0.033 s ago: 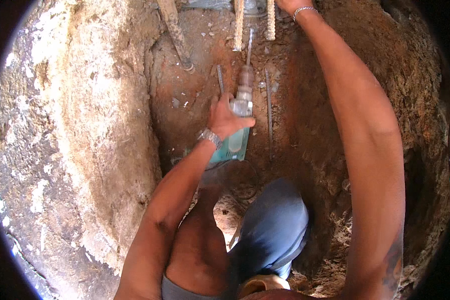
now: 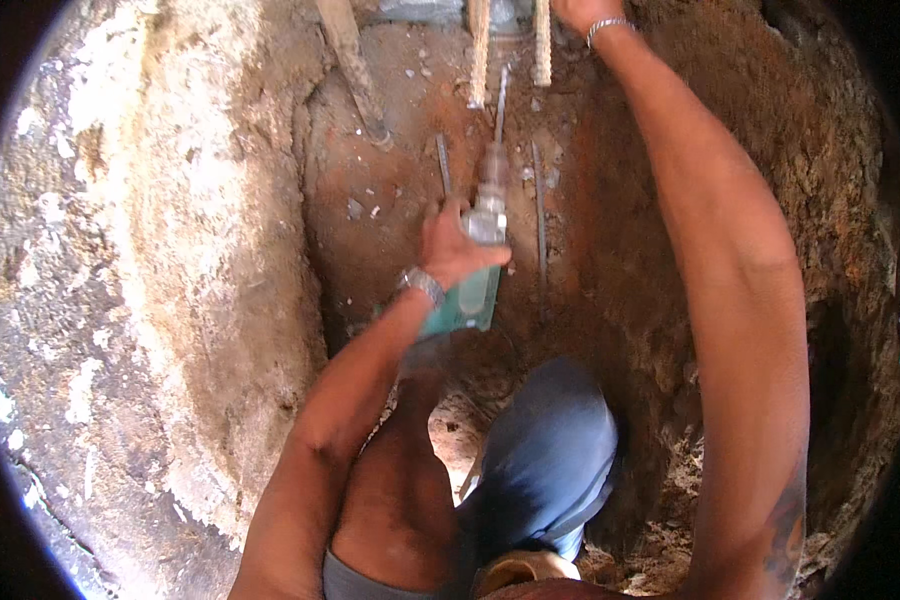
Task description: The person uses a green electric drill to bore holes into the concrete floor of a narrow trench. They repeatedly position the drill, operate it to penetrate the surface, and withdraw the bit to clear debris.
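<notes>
My left hand (image 2: 453,250) is closed around the front of a green hammer drill (image 2: 476,293), just behind its metal collar. The thumb lies across the top of the body. A long drill bit (image 2: 501,105) points away from me, its tip close to the end of a ribbed steel bar (image 2: 479,60). My right hand (image 2: 574,12) reaches to the far edge, beside a second ribbed bar (image 2: 542,45). The picture's edge cuts off its fingers, so their grip is hidden. Below my left wrist, the drill's rear end is blurred and partly hidden.
Rough earth walls (image 2: 210,230) rise on both sides of a narrow pit. A dirt-caked pole (image 2: 350,75) leans at the far left. Two thin rods (image 2: 541,215) stand or lie on either side of the drill. My legs (image 2: 550,440) fill the near part.
</notes>
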A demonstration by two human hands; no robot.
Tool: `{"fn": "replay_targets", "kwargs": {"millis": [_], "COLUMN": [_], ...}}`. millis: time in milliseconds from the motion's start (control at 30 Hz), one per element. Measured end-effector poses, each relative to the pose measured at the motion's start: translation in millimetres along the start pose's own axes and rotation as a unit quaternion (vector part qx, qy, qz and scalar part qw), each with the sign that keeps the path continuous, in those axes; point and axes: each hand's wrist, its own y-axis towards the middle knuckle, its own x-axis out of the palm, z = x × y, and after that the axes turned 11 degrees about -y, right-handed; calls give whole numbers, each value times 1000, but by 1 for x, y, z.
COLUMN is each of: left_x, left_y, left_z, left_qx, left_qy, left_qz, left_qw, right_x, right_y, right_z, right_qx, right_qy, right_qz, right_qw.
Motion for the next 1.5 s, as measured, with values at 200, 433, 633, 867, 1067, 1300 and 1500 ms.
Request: {"fn": "replay_targets", "kwargs": {"millis": [200,433,633,867,1067,1300,1500], "left_x": [-3,4,-4,-2,3,6,-3], "left_y": [-12,-7,-12,-11,-8,-7,-11], "left_z": [-1,-14,-3,-11,-14,-18,-12], "left_qx": [12,16,0,4,19,29,5], "left_qy": [-9,-1,-22,-10,-17,-8,-28], "left_qz": [11,16,-5,6,7,19,6], "left_qw": [1000,1000,1000,1000,1000,999,1000], "right_x": [3,2,13,9,11,32,41], "right_y": [-2,0,-4,-6,-11,-18,-25], "right_z": [3,-3,23,-2,14,27,30], "right_qx": [-1,-1,22,79,64,95,71], "right_qy": [-16,-7,-112,-47,-8,118,83], "right_qz": [-8,-3,-71,-67,-52,-54,-69], "right_qw": [1000,1000,991,993,997,987,992]}}
